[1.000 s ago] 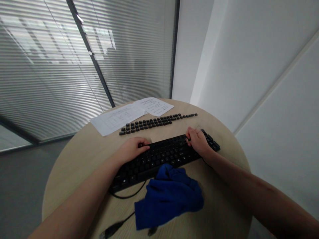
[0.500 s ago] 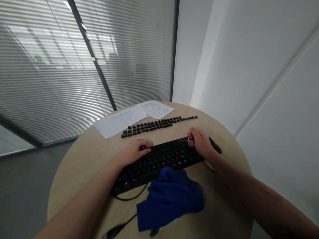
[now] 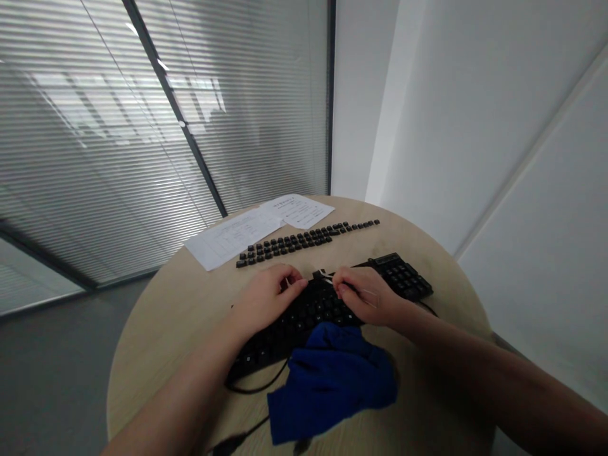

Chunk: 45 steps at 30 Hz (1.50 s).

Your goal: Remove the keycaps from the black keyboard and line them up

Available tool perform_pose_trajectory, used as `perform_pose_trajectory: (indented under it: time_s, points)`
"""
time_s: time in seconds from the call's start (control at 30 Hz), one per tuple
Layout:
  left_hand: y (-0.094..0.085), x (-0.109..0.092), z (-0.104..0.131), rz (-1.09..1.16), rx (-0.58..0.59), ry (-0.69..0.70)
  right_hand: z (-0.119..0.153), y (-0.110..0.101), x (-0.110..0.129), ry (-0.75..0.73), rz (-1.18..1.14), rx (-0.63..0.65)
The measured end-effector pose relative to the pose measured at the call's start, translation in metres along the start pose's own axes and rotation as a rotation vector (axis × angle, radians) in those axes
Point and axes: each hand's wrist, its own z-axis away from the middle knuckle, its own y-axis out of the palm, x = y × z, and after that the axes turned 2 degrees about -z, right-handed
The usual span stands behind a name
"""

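A black keyboard (image 3: 308, 310) lies slanted across the round table under both hands. My left hand (image 3: 275, 294) is closed over its back edge, thumb on top and fingers curled; part of the grip is hidden. Pinched in my right hand (image 3: 363, 291) is a wire keycap puller (image 3: 327, 276), its thin metal loops showing on both sides of the fingers. At the puller's left tip is a small black keycap (image 3: 318, 274), just above the keyboard's back edge, close to my left fingertips.
Loose black keycaps (image 3: 289, 243) stand in rows behind the keyboard. Printed papers (image 3: 232, 234) lie at the table's far left. A crumpled blue cloth (image 3: 332, 386) sits in front of the keyboard, with a cable (image 3: 259, 389) partly under it. A white wall rises to the right.
My right hand has moved left along the keyboard with the puller, uncovering the number pad. My left hand has shifted slightly right, so the hands are closer together. The view has shifted a little.
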Motion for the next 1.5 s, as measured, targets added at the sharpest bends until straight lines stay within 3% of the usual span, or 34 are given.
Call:
perform_pose_trajectory:
  time_s: [0.17,0.33,0.53,0.7,0.9,1.07,1.17,1.37,1.5]
  points:
    - [0.011,-0.010,0.001,-0.015,-0.003,0.021,0.001,0.012,0.007,-0.149,0.060,0.041]
    - [0.015,-0.012,0.000,-0.022,-0.024,0.006,-0.001,0.016,0.009,-0.166,0.110,0.048]
    - [0.016,-0.007,-0.001,0.007,-0.050,-0.059,-0.001,0.019,0.002,-0.016,0.158,-0.011]
    - [0.009,-0.002,-0.002,0.066,-0.067,-0.047,-0.005,0.004,-0.009,0.180,0.258,-0.079]
    - [0.010,-0.012,0.003,0.095,0.002,0.024,-0.009,-0.007,-0.009,0.039,0.348,-0.122]
    - [0.013,-0.015,0.005,0.159,0.061,0.045,-0.006,-0.005,-0.004,-0.096,0.321,0.052]
    - [0.015,-0.014,0.006,0.230,0.096,0.045,-0.003,-0.001,-0.003,-0.147,0.333,0.072]
    - [0.019,-0.016,0.005,0.269,0.159,0.045,-0.002,0.008,-0.008,-0.176,0.310,0.091]
    - [0.019,-0.011,0.003,0.127,0.089,0.053,-0.004,0.009,-0.021,-0.056,0.307,0.039]
